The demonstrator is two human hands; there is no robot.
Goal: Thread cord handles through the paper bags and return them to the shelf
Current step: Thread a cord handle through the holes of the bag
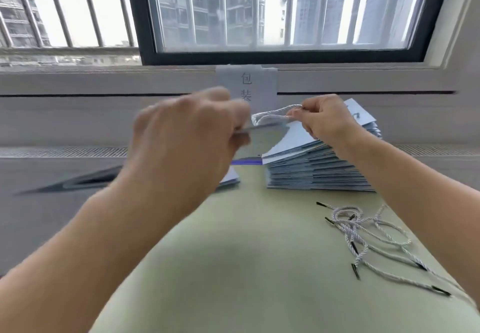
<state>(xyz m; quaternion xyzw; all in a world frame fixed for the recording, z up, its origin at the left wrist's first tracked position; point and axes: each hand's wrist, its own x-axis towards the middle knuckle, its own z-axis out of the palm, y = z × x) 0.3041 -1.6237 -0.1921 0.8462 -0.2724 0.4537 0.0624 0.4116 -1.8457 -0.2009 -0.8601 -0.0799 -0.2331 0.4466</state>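
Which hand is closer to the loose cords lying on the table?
Right. The right hand is above the loose cords, pinching a cord; the left hand is farther left.

A flat light-blue paper bag (249, 127) is held edge-on above the table, blurred, with a white twisted cord handle (272, 114) looping from its top edge. Beside it to the right a tall stack of flat light-blue paper bags (319, 169) lies on the pale green surface, its topmost sheet curling upward. Nearer, on the right, a loose tangle of white twisted cords with black tips (374, 239) lies spread out
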